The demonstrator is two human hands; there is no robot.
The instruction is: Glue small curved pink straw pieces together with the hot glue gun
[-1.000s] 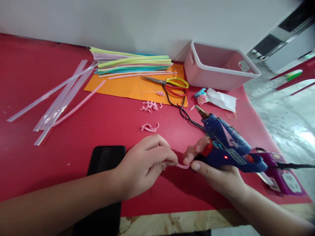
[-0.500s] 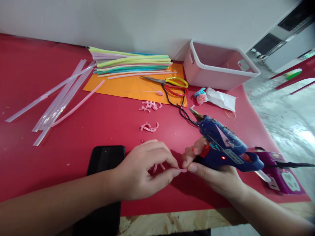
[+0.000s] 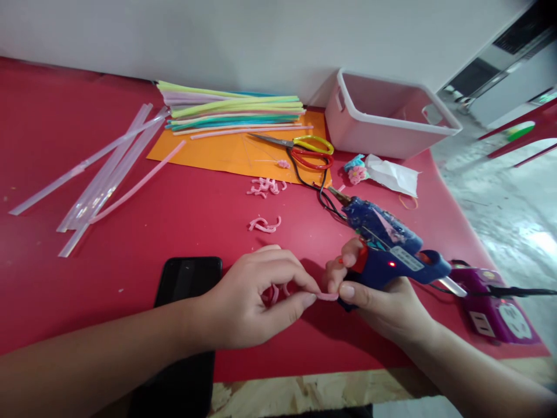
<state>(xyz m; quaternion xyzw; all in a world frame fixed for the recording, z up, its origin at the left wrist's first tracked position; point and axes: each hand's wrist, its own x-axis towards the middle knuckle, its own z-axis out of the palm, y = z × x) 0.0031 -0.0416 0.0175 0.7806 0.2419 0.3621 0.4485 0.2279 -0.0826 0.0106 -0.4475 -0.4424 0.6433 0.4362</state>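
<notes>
Between thumb and forefinger, my left hand point(image 3: 265, 299) pinches one end of a short pink pipe cleaner piece point(image 3: 327, 296). My right hand point(image 3: 374, 296) holds a blue glue gun point(image 3: 383, 241) in its curled fingers, its nozzle pointing up and left and a red light glowing on its side. The thumb and a finger of that same hand touch the pink piece's other end. Behind my left fingers, more pink pieces show in part. Two small piles of pink pipe cleaner pieces point(image 3: 265, 224) lie beyond my hands.
A black phone point(image 3: 191, 273) lies under my left forearm. Scissors point(image 3: 311, 152) and a pipe cleaner bundle point(image 3: 235, 110) rest on orange card point(image 3: 209, 155). Clear glue sticks point(image 3: 108, 174) lie left. A pink bin point(image 3: 391, 130) and a purple power strip point(image 3: 496, 313) stand right.
My right hand and the glue gun have shifted slightly, the gun's body tilting and moving left. More of the pink piece shows between my two hands.
</notes>
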